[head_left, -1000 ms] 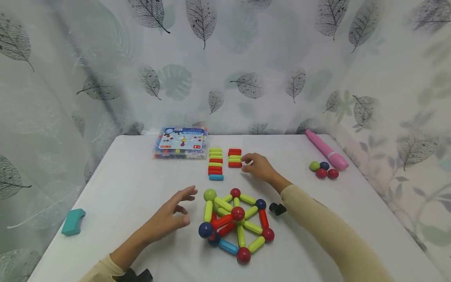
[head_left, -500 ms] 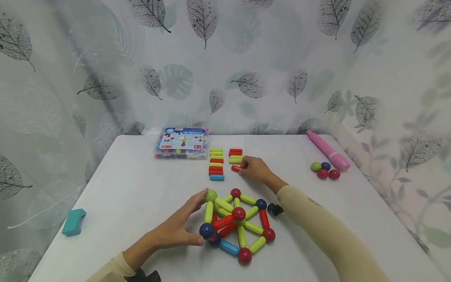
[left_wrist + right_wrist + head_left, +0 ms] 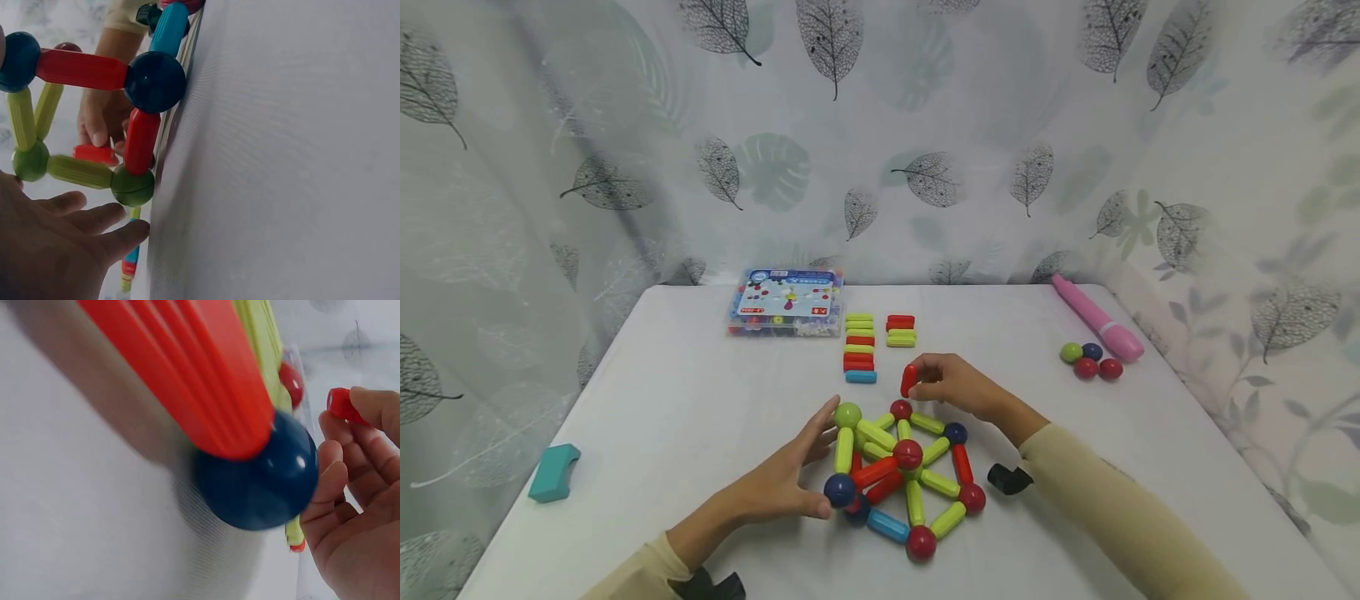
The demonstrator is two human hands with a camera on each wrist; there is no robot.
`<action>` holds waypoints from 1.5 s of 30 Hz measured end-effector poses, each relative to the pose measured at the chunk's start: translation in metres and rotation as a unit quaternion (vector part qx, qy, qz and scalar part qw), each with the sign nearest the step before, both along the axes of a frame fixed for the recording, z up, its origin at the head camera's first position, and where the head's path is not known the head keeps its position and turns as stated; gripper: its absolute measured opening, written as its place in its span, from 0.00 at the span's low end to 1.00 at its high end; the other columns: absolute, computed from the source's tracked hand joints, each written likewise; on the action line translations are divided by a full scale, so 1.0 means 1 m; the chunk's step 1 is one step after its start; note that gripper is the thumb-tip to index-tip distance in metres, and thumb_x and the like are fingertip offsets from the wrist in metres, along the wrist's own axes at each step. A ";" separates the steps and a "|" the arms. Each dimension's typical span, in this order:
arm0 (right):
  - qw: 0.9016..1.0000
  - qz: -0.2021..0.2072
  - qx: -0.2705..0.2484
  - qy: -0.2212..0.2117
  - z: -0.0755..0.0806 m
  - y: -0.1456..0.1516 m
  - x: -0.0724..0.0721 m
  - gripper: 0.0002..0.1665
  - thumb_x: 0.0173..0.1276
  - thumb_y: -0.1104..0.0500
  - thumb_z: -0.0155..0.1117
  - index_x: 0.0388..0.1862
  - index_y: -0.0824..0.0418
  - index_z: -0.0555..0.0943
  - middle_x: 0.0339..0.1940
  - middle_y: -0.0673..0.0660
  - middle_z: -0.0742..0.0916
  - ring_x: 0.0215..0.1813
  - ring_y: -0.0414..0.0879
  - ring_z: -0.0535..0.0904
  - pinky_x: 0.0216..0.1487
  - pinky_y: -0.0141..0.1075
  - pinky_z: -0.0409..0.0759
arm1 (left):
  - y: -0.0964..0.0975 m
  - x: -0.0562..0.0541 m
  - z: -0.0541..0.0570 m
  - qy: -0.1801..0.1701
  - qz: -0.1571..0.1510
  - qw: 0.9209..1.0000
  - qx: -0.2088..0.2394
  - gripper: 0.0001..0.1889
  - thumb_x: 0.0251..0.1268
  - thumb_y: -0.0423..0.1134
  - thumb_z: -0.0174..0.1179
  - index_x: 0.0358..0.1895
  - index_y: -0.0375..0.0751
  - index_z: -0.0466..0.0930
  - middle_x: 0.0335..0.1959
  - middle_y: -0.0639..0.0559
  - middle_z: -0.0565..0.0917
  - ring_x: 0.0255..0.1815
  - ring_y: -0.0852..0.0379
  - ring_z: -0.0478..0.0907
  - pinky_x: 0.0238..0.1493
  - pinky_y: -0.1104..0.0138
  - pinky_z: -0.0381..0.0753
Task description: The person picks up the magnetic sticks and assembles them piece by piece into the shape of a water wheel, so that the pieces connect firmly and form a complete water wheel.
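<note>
In the head view, my right hand (image 3: 962, 385) pinches a red magnetic rod (image 3: 908, 381), tilted near upright, just beyond the far red ball of a ball-and-rod structure (image 3: 874, 472). The right wrist view shows thumb and fingertips on that red rod (image 3: 342, 405). The structure joins red, blue and green balls with yellow-green, red and blue rods, part of it raised at the left. Beside this raised part is my left hand (image 3: 782, 479), fingers spread, index at the green ball (image 3: 847, 415) and thumb at the blue ball (image 3: 839, 490). In the left wrist view, the other fingers (image 3: 94, 219) extend fairly straight.
Behind the structure lie a longer column of rods (image 3: 860, 348) and a short group of rods (image 3: 901, 331). A clear plastic case (image 3: 786, 303) is at the back. Several loose balls (image 3: 1086, 368) and a pink bottle-like object (image 3: 1097, 318) lie right, a teal block (image 3: 554, 472) left.
My right hand has taken the red rod from the short group and brought it toward the structure, turning it upright. My left hand has moved right, up to the structure's balls.
</note>
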State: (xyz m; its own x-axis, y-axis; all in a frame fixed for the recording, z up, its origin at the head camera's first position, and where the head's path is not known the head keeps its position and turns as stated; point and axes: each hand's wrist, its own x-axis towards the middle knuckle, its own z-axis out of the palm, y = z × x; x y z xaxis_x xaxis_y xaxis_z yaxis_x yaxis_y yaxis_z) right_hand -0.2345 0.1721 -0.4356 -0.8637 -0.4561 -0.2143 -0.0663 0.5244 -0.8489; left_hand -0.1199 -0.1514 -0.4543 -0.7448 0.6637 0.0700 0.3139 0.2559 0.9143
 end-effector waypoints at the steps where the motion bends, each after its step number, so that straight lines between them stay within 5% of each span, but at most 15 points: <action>1: 1.000 0.013 0.003 0.008 0.000 -0.001 0.004 0.18 0.67 0.49 0.72 0.53 0.51 0.82 0.46 0.51 0.87 0.49 0.51 0.80 0.48 0.41 0.81 | 0.000 0.000 0.000 0.000 0.000 1.000 0.000 0.59 0.55 0.69 0.67 0.82 0.71 0.34 0.82 0.45 0.56 0.78 0.40 0.62 0.70 0.48 0.70; 8: 0.997 0.049 0.020 0.057 0.000 -0.006 0.018 0.11 0.70 0.55 0.69 0.50 0.49 0.83 0.45 0.47 0.87 0.50 0.49 0.79 0.49 0.42 0.81 | 0.001 -0.002 0.000 -0.005 0.002 1.000 -0.004 0.59 0.53 0.72 0.66 0.82 0.72 0.35 0.82 0.44 0.57 0.78 0.40 0.63 0.70 0.50 0.71; 19: 0.996 0.052 0.031 0.068 0.002 -0.006 0.016 0.15 0.69 0.56 0.68 0.54 0.50 0.83 0.46 0.47 0.86 0.49 0.49 0.79 0.48 0.41 0.81 | 0.001 -0.002 0.001 -0.009 0.007 1.000 -0.008 0.58 0.53 0.73 0.65 0.81 0.73 0.36 0.81 0.44 0.58 0.77 0.41 0.64 0.69 0.51 0.72; 26: 0.989 0.002 0.098 0.111 0.012 -0.005 -0.026 0.21 0.71 0.60 0.65 0.63 0.58 0.81 0.56 0.56 0.84 0.54 0.52 0.79 0.55 0.45 0.82 | 0.001 -0.003 0.002 -0.015 0.010 1.000 -0.013 0.58 0.53 0.72 0.65 0.81 0.73 0.36 0.81 0.45 0.59 0.77 0.43 0.65 0.69 0.52 0.73; 33: 0.951 0.007 0.249 0.183 0.006 -0.019 -0.073 0.22 0.70 0.59 0.67 0.62 0.60 0.82 0.56 0.57 0.83 0.59 0.53 0.78 0.64 0.48 0.77 | 0.002 -0.002 0.000 -0.022 0.006 1.000 -0.012 0.58 0.53 0.72 0.66 0.81 0.74 0.36 0.80 0.45 0.61 0.77 0.44 0.65 0.69 0.53 0.73; 37: 0.941 0.000 0.278 0.195 0.002 -0.024 -0.077 0.16 0.69 0.59 0.69 0.54 0.61 0.85 0.47 0.55 0.86 0.53 0.51 0.80 0.61 0.46 0.79 | 0.002 -0.001 0.000 -0.016 0.003 1.000 -0.012 0.57 0.53 0.72 0.65 0.81 0.74 0.36 0.79 0.46 0.62 0.77 0.45 0.65 0.69 0.56 0.73; 45: 0.944 -0.022 0.274 0.182 -0.003 -0.024 -0.072 0.08 0.68 0.60 0.69 0.45 0.59 0.82 0.39 0.55 0.83 0.45 0.50 0.77 0.53 0.43 0.79 | 0.000 -0.001 0.001 -0.007 0.002 1.000 -0.011 0.57 0.55 0.73 0.64 0.82 0.72 0.36 0.79 0.46 0.63 0.77 0.44 0.66 0.68 0.56 0.74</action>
